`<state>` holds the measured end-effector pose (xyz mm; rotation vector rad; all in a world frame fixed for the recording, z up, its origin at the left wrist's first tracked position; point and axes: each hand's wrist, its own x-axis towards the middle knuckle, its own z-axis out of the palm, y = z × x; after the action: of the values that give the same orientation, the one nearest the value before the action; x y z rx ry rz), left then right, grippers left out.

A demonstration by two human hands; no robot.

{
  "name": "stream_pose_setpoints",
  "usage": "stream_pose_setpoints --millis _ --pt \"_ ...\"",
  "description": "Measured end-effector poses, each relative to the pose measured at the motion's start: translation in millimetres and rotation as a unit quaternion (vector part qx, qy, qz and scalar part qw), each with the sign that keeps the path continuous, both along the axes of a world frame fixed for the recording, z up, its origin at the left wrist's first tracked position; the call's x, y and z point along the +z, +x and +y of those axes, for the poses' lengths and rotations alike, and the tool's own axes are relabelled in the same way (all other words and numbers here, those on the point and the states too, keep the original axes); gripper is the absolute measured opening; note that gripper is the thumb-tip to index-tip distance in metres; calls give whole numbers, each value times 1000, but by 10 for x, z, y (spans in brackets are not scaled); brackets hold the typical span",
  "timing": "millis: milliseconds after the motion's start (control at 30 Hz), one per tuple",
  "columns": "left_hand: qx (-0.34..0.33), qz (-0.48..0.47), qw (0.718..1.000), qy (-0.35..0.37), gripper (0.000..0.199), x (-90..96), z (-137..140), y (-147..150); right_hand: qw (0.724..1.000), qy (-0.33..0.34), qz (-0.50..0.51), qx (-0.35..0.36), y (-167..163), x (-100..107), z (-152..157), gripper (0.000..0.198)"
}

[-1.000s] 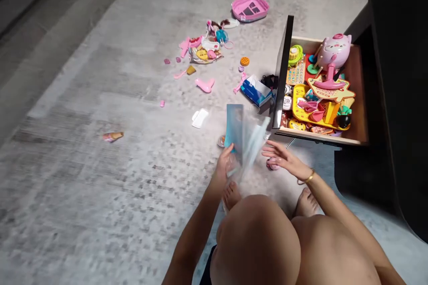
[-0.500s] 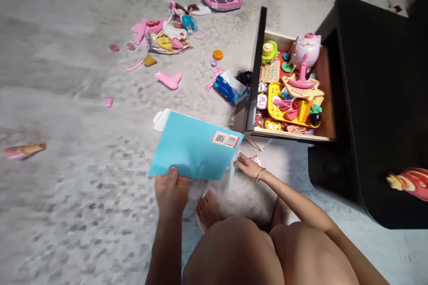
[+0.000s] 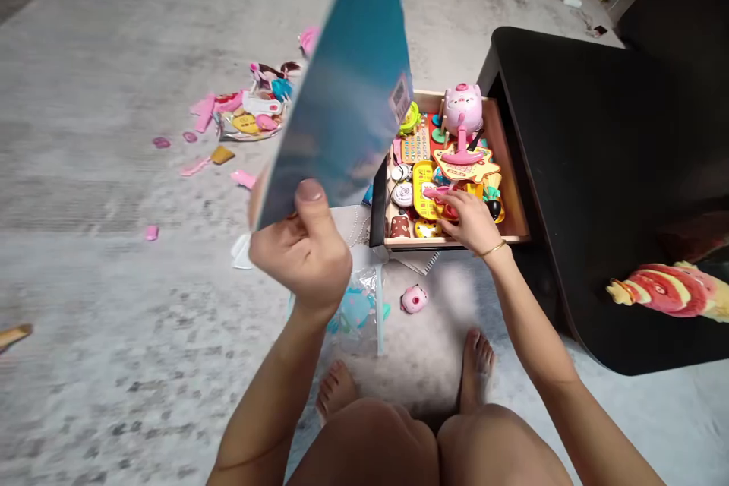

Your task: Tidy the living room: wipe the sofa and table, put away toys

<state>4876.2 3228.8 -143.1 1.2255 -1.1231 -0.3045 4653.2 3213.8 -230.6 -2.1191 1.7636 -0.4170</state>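
Note:
My left hand (image 3: 304, 258) grips a thin blue book (image 3: 347, 83) by its lower edge, thumb on the near face. The book is raised and tilted, with a barcode label near its right edge. Over the open drawer (image 3: 456, 243) is my right hand (image 3: 470, 220), fingers stretched out and apart at the pink and yellow toys. Beneath its fingertips lies a yellow toy tray (image 3: 422, 190) with pink pieces; whether they touch is hard to tell. A pink pig-faced toy (image 3: 463, 110) and a star-shaped board (image 3: 472, 163) sit farther back in the drawer.
On the floor are a clear zip bag (image 3: 364, 319) with blue pieces, a small pink pig toy (image 3: 414, 299) and scattered toys (image 3: 244, 110). The black cabinet (image 3: 598, 190) stands at right, with a red-and-yellow striped toy (image 3: 666, 288) on top.
My left hand has lifted the blue book and tipped it up steeply. My right hand has moved from beside the bag on the floor up into the drawer.

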Motion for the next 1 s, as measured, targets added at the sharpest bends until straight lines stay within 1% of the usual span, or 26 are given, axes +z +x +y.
stream_pose_setpoints --millis 67,100,167,200,267,367,467,533,600,700,767,867,933,1000 --pt "6 -35 998 -60 27 -16 -22 -52 997 31 72 11 29 -107 -105 42" --pt "4 -49 996 -73 25 -25 -17 -55 995 34 92 14 39 -141 -122 36" --pt "6 -63 996 -57 26 -44 11 -27 994 24 100 28 34 -159 -109 22" --pt "16 -64 997 -50 27 -56 26 -1 995 10 96 39 20 -147 -90 19" --pt "30 -55 997 -42 29 -80 50 54 994 -33 86 64 -22 -90 -48 19" --pt "18 -29 998 -44 26 -91 57 110 989 -105 67 76 -92 49 -3 23" --pt "5 -15 999 -52 21 -50 37 118 986 -153 34 49 -149 247 23 29" --pt "6 -19 998 -60 22 -7 17 110 986 -164 12 32 -175 405 46 31" --pt "9 -25 998 -64 27 31 0 104 987 -155 -19 31 -191 560 68 31" --pt "-2 -28 999 -41 32 61 -10 105 985 -141 -97 37 -211 717 49 32" --pt "-6 -30 999 -14 33 68 -9 109 974 -162 -159 19 -242 736 -22 38" --pt "17 -39 999 5 33 68 -14 115 946 -227 -229 -42 -334 658 -165 50" --pt "30 -40 999 4 33 58 -29 117 925 -272 -251 -86 -416 594 -223 54" --pt "27 -35 999 1 33 36 -47 110 906 -313 -254 -126 -488 567 -227 55"
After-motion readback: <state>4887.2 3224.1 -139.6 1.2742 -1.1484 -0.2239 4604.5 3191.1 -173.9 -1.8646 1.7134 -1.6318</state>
